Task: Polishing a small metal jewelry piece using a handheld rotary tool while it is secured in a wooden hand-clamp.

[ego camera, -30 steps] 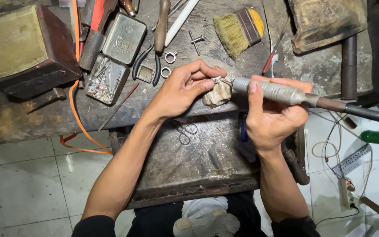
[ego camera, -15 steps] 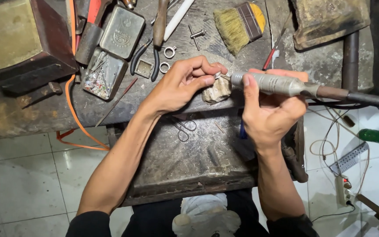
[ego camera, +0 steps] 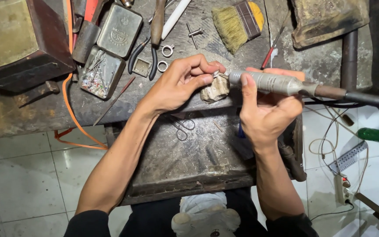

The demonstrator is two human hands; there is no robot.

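My left hand point(ego camera: 178, 83) pinches a small silvery metal piece point(ego camera: 216, 73) between thumb and fingertips, braced over a worn wooden bench peg point(ego camera: 215, 91) at the bench edge. My right hand point(ego camera: 266, 112) grips a grey rotary tool handpiece point(ego camera: 266, 82) whose tip meets the metal piece. A dark flexible shaft point(ego camera: 365, 99) runs from the handpiece off to the right.
On the dark workbench point(ego camera: 18, 116) lie pliers point(ego camera: 154, 30), two metal rings point(ego camera: 165, 57), an open tin of small bits point(ego camera: 99, 72), a yellow-handled brush point(ego camera: 237, 22) and an orange cable point(ego camera: 69, 105). A metal tray with scissors point(ego camera: 183, 127) sits below. A power strip point(ego camera: 342, 188) lies on the tiled floor.
Both hands stay together at the peg; the view has shifted slightly, and the handpiece tip remains against the small piece.
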